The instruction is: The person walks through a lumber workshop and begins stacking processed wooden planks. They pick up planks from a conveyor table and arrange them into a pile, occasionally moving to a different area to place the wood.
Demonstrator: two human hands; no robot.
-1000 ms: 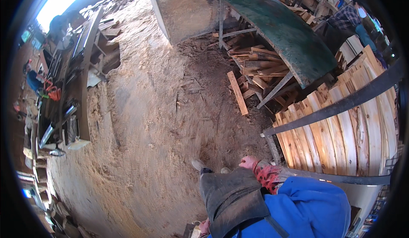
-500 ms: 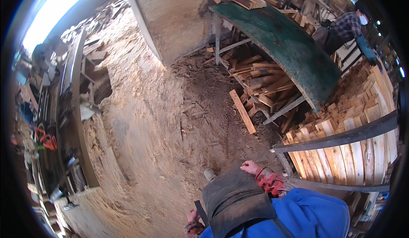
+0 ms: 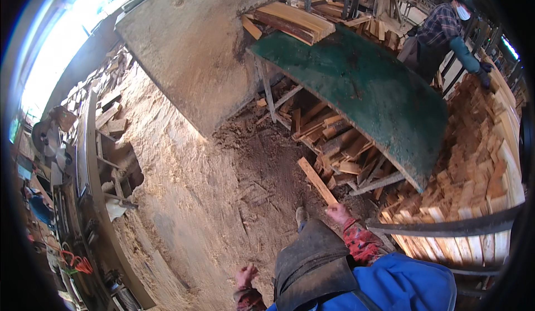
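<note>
My left hand [image 3: 246,276] hangs beside my dark apron [image 3: 315,255], over the dusty floor, its fingers loosely bent with nothing in them. On the other side, my right hand [image 3: 337,214] is held out in front of my hip, also empty, fingers loosely curled and partly apart. In the picture it overlaps the near end of a loose wooden board [image 3: 316,178], which lies on the floor below. Red patterned cuffs show at both wrists, and a blue garment [image 3: 401,283] covers my right side.
A green-topped table [image 3: 362,82] stands ahead, with wood offcuts [image 3: 340,138] heaped beneath it and planks [image 3: 295,21] on top. Stacked wood pieces [image 3: 462,183] sit in a metal frame at right, where a co-worker [image 3: 443,35] bends. A long machine bench [image 3: 92,160] runs along the left.
My right hand has come off the apron and swung outward. My left hand has moved up and forward. The view has tilted up, showing more of the table and panel.
</note>
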